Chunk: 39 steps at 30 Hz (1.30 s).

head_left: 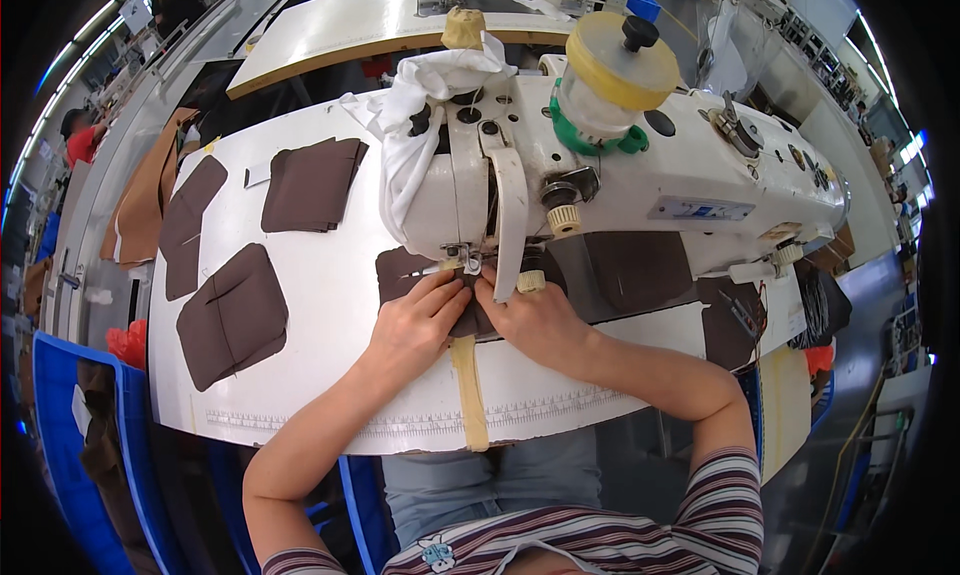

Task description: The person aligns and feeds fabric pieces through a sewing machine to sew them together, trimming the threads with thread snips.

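Note:
A dark brown fabric piece (392,267) lies under the needle area of a white sewing machine (610,190). My left hand (422,317) is on the cloth just left of the presser foot (472,265), its fingers bent and close together. On the other side, my right hand (535,323) grips the cloth near the foot, its fingertips partly hidden behind the machine's white lever (509,225). A thin pale strip or tool (432,271) shows beside my left fingers; I cannot tell which. Both hands nearly meet at the needle.
Stacked brown pieces (312,187), a stitched brown piece (233,317) and another brown piece (190,225) lie left on the white table (330,355). More brown cloth (640,270) lies under the machine arm. A blue bin (60,405) stands at lower left.

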Tool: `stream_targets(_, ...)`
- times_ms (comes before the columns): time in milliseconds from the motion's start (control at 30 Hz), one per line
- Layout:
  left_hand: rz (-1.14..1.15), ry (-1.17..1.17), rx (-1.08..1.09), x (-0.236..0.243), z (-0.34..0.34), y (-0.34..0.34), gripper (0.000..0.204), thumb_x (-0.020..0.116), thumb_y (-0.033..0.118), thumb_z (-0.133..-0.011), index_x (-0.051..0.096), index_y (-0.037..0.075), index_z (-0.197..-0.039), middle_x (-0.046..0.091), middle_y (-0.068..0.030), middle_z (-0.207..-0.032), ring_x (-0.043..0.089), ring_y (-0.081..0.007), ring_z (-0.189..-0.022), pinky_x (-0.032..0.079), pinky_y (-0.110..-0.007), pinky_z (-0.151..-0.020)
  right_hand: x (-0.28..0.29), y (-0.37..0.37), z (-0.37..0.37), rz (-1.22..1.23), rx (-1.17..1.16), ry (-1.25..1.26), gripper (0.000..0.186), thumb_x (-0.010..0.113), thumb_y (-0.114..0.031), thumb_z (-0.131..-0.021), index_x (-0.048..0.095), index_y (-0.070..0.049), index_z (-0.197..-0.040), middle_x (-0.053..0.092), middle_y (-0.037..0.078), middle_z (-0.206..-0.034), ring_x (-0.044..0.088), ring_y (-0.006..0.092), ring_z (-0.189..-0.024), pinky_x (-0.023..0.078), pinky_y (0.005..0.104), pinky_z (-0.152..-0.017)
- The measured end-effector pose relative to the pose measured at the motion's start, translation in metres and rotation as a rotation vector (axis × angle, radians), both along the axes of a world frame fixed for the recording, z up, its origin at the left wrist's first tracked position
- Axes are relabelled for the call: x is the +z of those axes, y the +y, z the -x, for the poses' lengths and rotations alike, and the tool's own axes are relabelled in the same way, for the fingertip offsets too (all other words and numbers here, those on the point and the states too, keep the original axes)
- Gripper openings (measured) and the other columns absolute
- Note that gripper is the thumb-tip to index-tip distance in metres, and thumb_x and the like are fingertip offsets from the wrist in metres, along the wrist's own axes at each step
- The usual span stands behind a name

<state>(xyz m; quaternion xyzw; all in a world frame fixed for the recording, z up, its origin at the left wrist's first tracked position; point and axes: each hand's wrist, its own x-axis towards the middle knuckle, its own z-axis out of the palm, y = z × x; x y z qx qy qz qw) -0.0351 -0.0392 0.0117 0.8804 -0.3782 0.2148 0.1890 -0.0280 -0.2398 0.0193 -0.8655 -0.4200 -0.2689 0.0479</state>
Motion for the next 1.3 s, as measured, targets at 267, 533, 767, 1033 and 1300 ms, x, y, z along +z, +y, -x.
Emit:
stream_targets(267, -0.041, -0.089, -0.026, -0.0012, -0.0053, -0.0023, 0.038, 0.063, 0.0, -0.064, 0.066, -0.002, -0.102, 0.066, -0.0105, -0.106, 0.062, -0.0248, -0.106, 0.058, -0.031, -0.072, -0.0032, -0.0041, 0.0007, 0.093, -0.012, 0.111, 0.035, 0.061, -0.006, -0.073, 0.064, 0.005, -0.107, 0.066, 0.021, -0.099, 0.067, 0.0197, -0.063, 0.055, 0.0286, -0.053)
stream_targets(533, -0.053, -0.11, -0.033, -0.0023, -0.0084, -0.0039, 0.035, 0.062, 0.002, -0.068, 0.066, -0.002, -0.102, 0.066, -0.0101, -0.107, 0.062, -0.0239, -0.106, 0.058, -0.03, -0.073, -0.0046, -0.0027, -0.0002, 0.043, -0.005, 0.032, 0.029, 0.063, -0.005, -0.069, 0.063, 0.006, -0.096, 0.061, 0.016, -0.089, 0.064, 0.0196, -0.07, 0.055, 0.0269, -0.055)
stream_targets(767, -0.05, -0.103, -0.026, 0.0001, -0.0088, -0.0034, 0.033, 0.062, 0.001, -0.068, 0.066, -0.002, -0.1, 0.066, -0.0103, -0.107, 0.062, -0.0238, -0.105, 0.058, -0.03, -0.073, -0.002, 0.0009, -0.0019, -0.014, 0.0, -0.076, 0.021, 0.064, -0.003, -0.065, 0.061, 0.005, -0.084, 0.057, 0.01, -0.076, 0.061, 0.0191, -0.076, 0.055, 0.0255, -0.057)
stream_targets(1033, -0.043, -0.12, -0.015, -0.0049, -0.007, -0.0041, 0.032, 0.061, 0.001, -0.068, 0.066, -0.003, -0.099, 0.066, -0.0116, -0.106, 0.062, -0.0245, -0.106, 0.058, -0.03, -0.074, -0.0069, -0.0023, -0.0008, 0.078, -0.038, 0.039, 0.031, 0.063, -0.007, -0.073, 0.066, 0.003, -0.103, 0.067, 0.022, -0.105, 0.07, 0.0224, -0.07, 0.056, 0.029, -0.054)
stream_targets(1300, -0.029, -0.104, -0.009, -0.0015, -0.0072, -0.0063, 0.032, 0.061, 0.001, -0.068, 0.066, -0.003, -0.099, 0.066, -0.0122, -0.105, 0.063, -0.0247, -0.105, 0.058, -0.03, -0.073, -0.0061, -0.0033, -0.0008, 0.054, -0.017, 0.045, 0.032, 0.062, -0.005, -0.073, 0.065, 0.006, -0.103, 0.066, 0.024, -0.105, 0.069, 0.0229, -0.064, 0.055, 0.0289, -0.053)
